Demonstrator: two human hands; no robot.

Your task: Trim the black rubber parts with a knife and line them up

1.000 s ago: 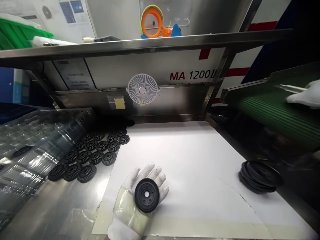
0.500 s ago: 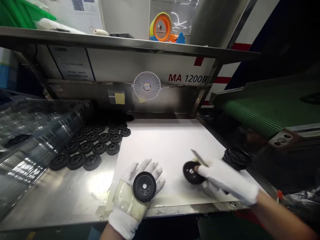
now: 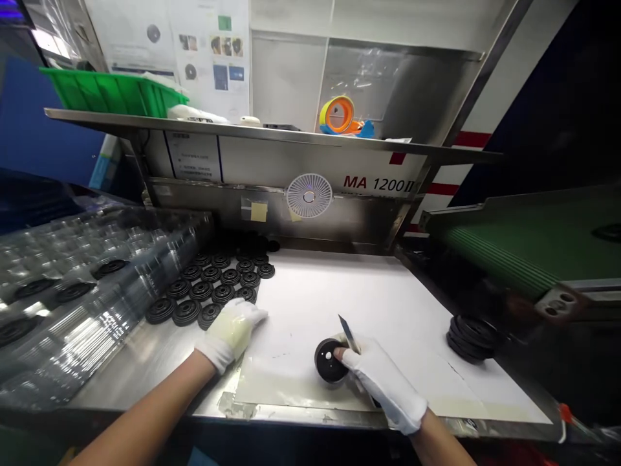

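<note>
My right hand (image 3: 383,378), in a white glove with the thumb tip bare, is closed on a black round wheel (image 3: 328,370) with a center hole. The same hand grips a slim knife (image 3: 350,333), its blade pointing up and away. My left hand (image 3: 233,325), gloved with a yellowish cover, reaches palm down over the front right corner of the rows of black ribbed wheels (image 3: 201,290). Its thumb side points right; the other fingers and anything beneath them are hidden. White sheeting (image 3: 320,294) lies under my right hand.
Clear plastic trays (image 3: 160,285) with several black wheels stand at the left. A stack of black rings (image 3: 471,338) sits at the right, by a green conveyor (image 3: 504,246). Above are a small fan (image 3: 309,195) and a shelf (image 3: 291,137) with a green bin (image 3: 116,94).
My left hand, which held a wheel on its open palm, has turned over and moved left to the rows; that wheel is out of sight. My right hand has moved left with wheel and knife.
</note>
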